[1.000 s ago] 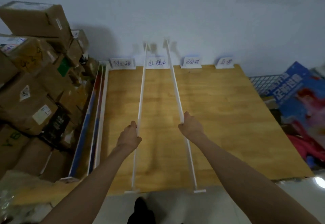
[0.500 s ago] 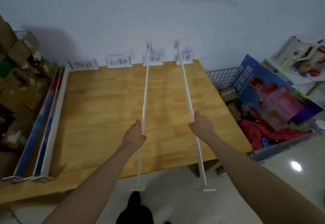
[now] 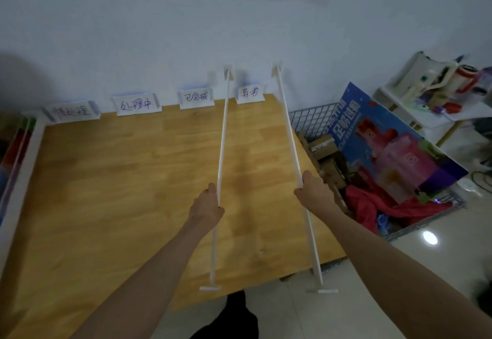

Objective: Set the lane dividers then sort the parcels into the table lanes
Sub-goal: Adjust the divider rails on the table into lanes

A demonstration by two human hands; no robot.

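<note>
We record a wooden table (image 3: 111,194) set against a pale wall, its top bare across the middle and left. Off its right edge we note a wire basket (image 3: 314,120) holding a large blue printed box (image 3: 394,146), red cloth (image 3: 372,208) and small cartons; their contents we cannot make out. Along the table's left edge lie further dividers (image 3: 24,162), white with coloured faces, resting flat and parallel to that edge.

Two long white lane dividers are held above the table, each running from the near edge toward the far edge and ending in a short cross-foot. The left divider (image 3: 222,141) hangs over the right half of the table, its far end raised in front of the wall between the third and fourth labels. The right divider (image 3: 288,136) runs close along the table's right edge, its near foot beyond the near right corner, over the floor.

Four label cards (image 3: 135,104) stand in a row along the far edge, handwritten; the leftmost is blurred.

The left hand (image 3: 206,209) is closed around the left divider near its middle, fingers wrapped on the strip. The right hand (image 3: 312,193) is likewise closed around the right divider
</note>
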